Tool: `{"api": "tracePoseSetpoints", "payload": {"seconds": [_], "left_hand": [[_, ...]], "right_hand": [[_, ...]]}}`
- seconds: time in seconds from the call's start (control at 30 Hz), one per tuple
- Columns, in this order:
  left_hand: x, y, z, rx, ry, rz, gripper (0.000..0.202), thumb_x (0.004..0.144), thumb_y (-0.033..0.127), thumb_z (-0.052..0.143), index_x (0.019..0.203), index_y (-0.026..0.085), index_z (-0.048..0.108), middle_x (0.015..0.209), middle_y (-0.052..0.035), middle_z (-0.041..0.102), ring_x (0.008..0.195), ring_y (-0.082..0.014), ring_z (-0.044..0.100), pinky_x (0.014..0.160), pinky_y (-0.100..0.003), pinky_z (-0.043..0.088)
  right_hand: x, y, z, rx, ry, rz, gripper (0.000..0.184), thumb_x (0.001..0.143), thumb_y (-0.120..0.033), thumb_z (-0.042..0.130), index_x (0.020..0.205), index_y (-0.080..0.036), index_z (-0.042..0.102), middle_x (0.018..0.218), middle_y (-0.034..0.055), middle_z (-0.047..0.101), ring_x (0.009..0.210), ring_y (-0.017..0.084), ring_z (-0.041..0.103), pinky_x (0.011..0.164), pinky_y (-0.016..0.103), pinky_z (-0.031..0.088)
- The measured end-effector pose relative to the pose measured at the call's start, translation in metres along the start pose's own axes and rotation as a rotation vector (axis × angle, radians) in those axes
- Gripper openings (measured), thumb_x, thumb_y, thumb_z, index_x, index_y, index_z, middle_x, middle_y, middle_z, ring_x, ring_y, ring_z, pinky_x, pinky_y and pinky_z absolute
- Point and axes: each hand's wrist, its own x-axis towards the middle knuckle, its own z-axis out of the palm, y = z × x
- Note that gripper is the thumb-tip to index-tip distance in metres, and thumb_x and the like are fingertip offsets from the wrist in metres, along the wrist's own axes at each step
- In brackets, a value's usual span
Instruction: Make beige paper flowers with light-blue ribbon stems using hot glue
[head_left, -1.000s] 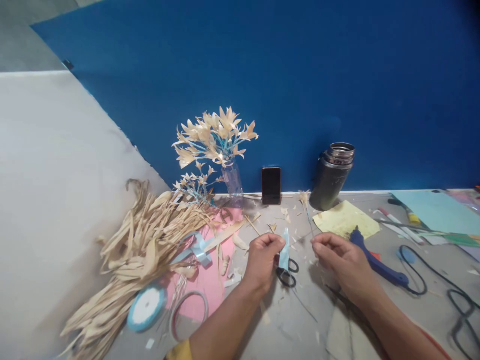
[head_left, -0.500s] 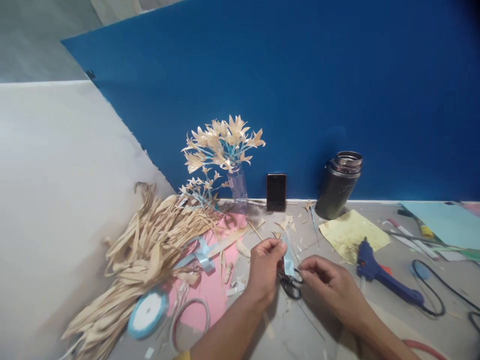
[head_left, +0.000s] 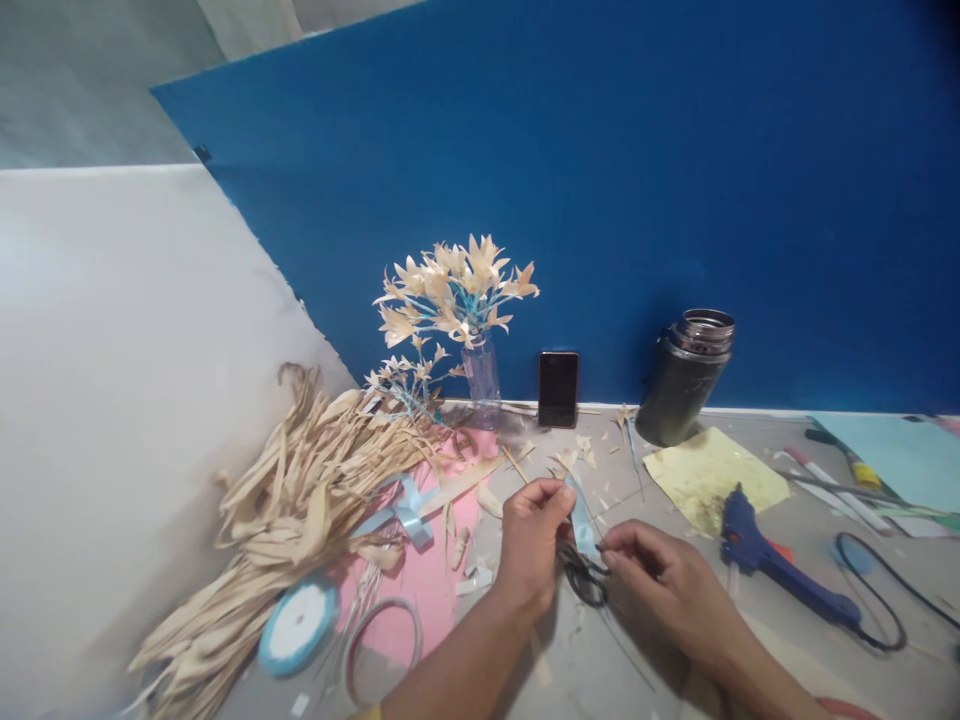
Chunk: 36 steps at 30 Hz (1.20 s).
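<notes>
A short strip of light blue ribbon (head_left: pixel 582 520) is stretched between both hands. My left hand (head_left: pixel 531 540) pinches its upper end and my right hand (head_left: pixel 654 582) pinches its lower end. Black scissors (head_left: pixel 583 578) lie on the table just under the ribbon, between the two hands. A thin dark wire runs along the table below my right hand.
Dried leaf strips (head_left: pixel 285 510) are heaped at the left over pink paper (head_left: pixel 420 580). A ribbon spool (head_left: pixel 297 625), a vase of leaf flowers (head_left: pixel 457 300), a phone (head_left: pixel 558 388), a dark flask (head_left: pixel 684 376), yellow paper (head_left: pixel 712 475) and a blue glue gun (head_left: pixel 780 572) surround the hands.
My right hand moved left from beside the glue gun to the ribbon and took its lower end. The view shifted slightly to the left.
</notes>
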Motion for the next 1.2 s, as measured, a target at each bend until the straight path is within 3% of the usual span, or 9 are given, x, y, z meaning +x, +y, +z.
{"api": "tracePoseSetpoints", "payload": {"seconds": [0.2,0.37,0.57,0.93,1.2], "left_hand": [[-0.002,0.000,0.001,-0.026,0.001,0.002,0.034,0.059,0.039,0.086,0.072,0.015,0.067,0.059,0.0045,0.051,0.052,-0.0072,0.043,0.052,-0.021,0.035],[-0.001,-0.002,0.000,-0.088,-0.070,0.018,0.039,0.070,0.049,0.079,0.066,0.015,0.060,0.058,0.0036,0.050,0.051,-0.0076,0.042,0.050,-0.021,0.033],[0.000,-0.003,0.000,-0.080,-0.088,-0.004,0.035,0.068,0.042,0.081,0.083,0.014,0.069,0.061,0.0021,0.057,0.049,-0.0078,0.045,0.049,-0.021,0.035],[0.000,-0.001,-0.001,-0.174,-0.127,-0.082,0.034,0.062,0.037,0.086,0.071,0.013,0.063,0.068,-0.0008,0.060,0.054,-0.0074,0.050,0.052,-0.020,0.039],[-0.002,-0.003,0.001,-0.170,-0.155,-0.033,0.033,0.070,0.039,0.081,0.076,0.015,0.059,0.066,0.0019,0.056,0.056,-0.0072,0.048,0.053,-0.019,0.038]], "right_hand": [[0.000,0.003,0.000,-0.010,-0.020,0.006,0.020,0.081,-0.037,0.055,0.073,-0.021,0.064,0.059,-0.0024,0.059,0.056,0.016,0.052,0.055,0.025,0.041],[-0.001,0.003,0.000,-0.006,-0.023,0.023,0.018,0.080,-0.036,0.056,0.074,-0.022,0.064,0.059,-0.0024,0.060,0.057,0.016,0.054,0.055,0.025,0.041],[0.000,0.004,0.001,-0.029,-0.018,0.011,0.018,0.080,-0.035,0.056,0.073,-0.021,0.064,0.059,-0.0027,0.059,0.056,0.016,0.052,0.055,0.025,0.040],[0.000,0.012,0.001,-0.099,-0.062,-0.016,0.018,0.085,-0.033,0.052,0.075,-0.022,0.062,0.060,-0.0032,0.056,0.058,0.016,0.051,0.057,0.026,0.037],[-0.002,0.012,0.005,-0.179,-0.043,-0.033,0.027,0.086,-0.036,0.052,0.063,-0.022,0.044,0.057,-0.0048,0.045,0.056,0.014,0.043,0.055,0.026,0.031]]}}
